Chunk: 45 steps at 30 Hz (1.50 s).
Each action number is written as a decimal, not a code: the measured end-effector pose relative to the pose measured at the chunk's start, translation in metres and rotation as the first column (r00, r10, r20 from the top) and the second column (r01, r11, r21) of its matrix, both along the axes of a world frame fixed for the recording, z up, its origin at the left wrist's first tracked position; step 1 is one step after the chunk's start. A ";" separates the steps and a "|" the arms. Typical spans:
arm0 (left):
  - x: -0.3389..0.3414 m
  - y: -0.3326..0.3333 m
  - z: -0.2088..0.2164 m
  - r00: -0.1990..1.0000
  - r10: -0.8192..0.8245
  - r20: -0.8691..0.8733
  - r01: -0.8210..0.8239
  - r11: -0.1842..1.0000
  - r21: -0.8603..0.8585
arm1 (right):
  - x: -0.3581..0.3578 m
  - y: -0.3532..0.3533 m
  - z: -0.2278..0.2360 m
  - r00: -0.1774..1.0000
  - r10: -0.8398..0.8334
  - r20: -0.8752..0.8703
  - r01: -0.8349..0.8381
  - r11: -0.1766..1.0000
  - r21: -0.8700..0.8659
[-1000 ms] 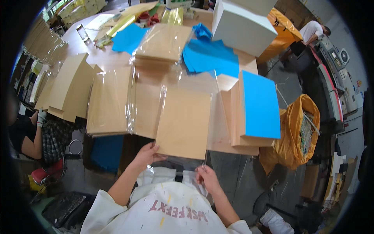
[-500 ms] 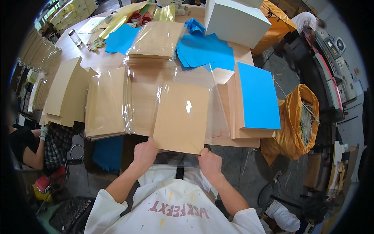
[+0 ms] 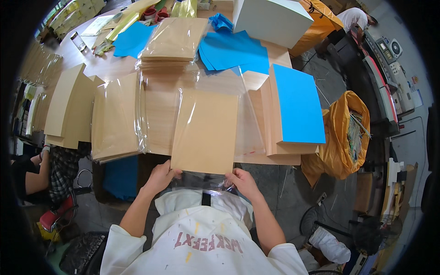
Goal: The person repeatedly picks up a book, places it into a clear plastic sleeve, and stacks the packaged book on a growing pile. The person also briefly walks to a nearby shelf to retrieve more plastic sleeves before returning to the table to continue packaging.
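Note:
A stack of tan card (image 3: 205, 133) lies inside a clear plastic bag (image 3: 250, 119), its near end sticking out past the table's front edge. My left hand (image 3: 160, 178) is closed on the bag at the card's near left corner. At the near right corner my right hand (image 3: 244, 183) pinches the bag between thumb and fingers. Loose clear film hangs between both hands, below the card's edge. To the left lies a pile of bagged tan cards (image 3: 117, 117). A blue-topped stack (image 3: 298, 104) stands on the right.
Farther back are another bagged pile (image 3: 175, 39), blue sheets (image 3: 236, 50) and a white box (image 3: 270, 20). An unwrapped tan stack (image 3: 64, 105) stands far left. Beside the table's right end is an orange sack (image 3: 337, 151). Two other people are at the left and far right.
My fingers have shifted from the card's near corners onto the bag film just below them. More film shows between my hands. The whole view has shifted slightly.

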State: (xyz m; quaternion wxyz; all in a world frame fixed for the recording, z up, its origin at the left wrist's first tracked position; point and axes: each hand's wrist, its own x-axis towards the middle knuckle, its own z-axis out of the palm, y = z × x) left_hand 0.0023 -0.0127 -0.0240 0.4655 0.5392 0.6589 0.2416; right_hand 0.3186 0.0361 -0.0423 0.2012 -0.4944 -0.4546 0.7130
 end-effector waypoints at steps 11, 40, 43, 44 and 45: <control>-0.004 -0.036 -0.024 0.606 0.568 0.557 -0.413 0.823 -0.390 | -0.007 -0.027 -0.016 0.973 -0.152 -0.173 0.099 0.955 -0.279; 0.151 0.000 0.016 0.869 -0.237 -0.435 0.446 0.755 0.480 | 0.011 -0.034 0.004 0.921 -0.306 -0.241 0.169 0.872 -0.459; 0.151 0.002 0.019 0.873 -0.251 -0.419 0.446 0.760 0.473 | 0.008 -0.022 0.004 0.948 -0.255 -0.192 0.158 0.897 -0.413; 0.153 0.002 0.018 0.880 -0.256 -0.400 0.441 0.752 0.490 | 0.004 -0.017 0.003 0.942 -0.263 -0.206 0.169 0.908 -0.384; 0.154 0.001 0.017 0.887 -0.261 -0.381 0.436 0.746 0.503 | -0.002 -0.013 0.002 0.937 -0.269 -0.222 0.178 0.916 -0.359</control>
